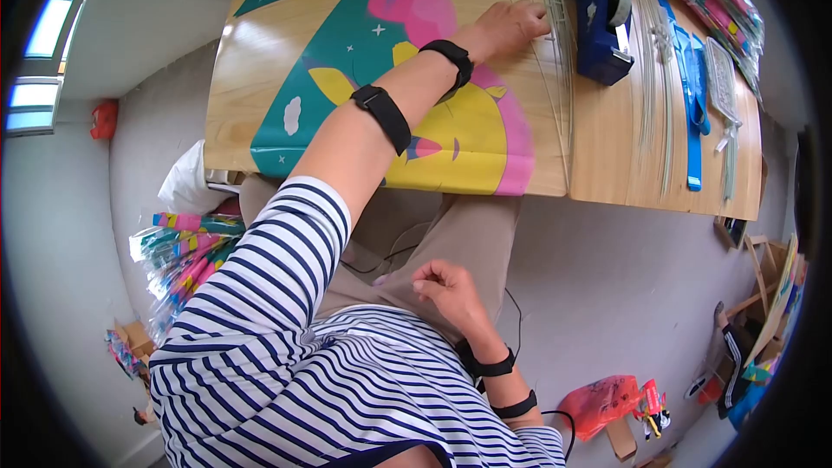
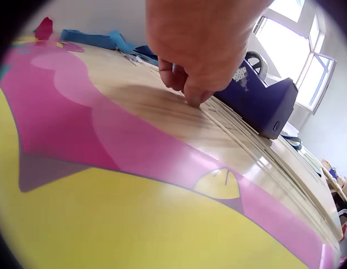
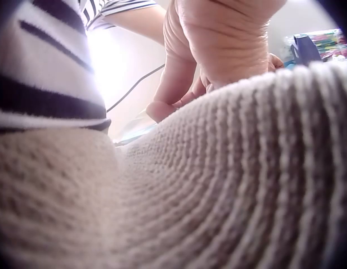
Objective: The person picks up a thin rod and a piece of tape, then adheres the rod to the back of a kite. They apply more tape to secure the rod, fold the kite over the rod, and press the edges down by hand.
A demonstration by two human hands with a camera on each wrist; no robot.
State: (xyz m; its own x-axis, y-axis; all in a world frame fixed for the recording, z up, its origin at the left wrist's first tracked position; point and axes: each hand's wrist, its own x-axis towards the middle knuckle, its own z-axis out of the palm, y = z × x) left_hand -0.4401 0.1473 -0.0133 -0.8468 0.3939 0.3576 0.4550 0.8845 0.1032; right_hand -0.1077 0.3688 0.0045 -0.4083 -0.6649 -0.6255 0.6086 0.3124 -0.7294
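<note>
My left hand [image 1: 511, 28] reaches across the table, fingers curled and tips down at a bundle of pale thin rods [image 1: 555, 78]. In the left wrist view, its thumb and forefinger pinch at the end of a thin rod [image 2: 240, 140]. Under that forearm lies a glossy printed sheet [image 1: 329, 113], teal, pink and yellow with cartoon figures. Just beyond the rods stands a dark blue tape dispenser [image 1: 600, 26]. My right hand [image 1: 452, 295] is over my lap, fingers loosely bent with nothing seen in them; the right wrist view shows it close above ribbed beige trousers [image 3: 229, 168].
On the table's right part lie more thin rods [image 1: 650, 95], blue straps [image 1: 693, 104] and a clear box [image 1: 721, 78]. Shiny plastic packets [image 1: 719, 9] pile up at the back right. More packets [image 1: 191, 251] lie low on the left; a red bag [image 1: 598, 406] is on the floor.
</note>
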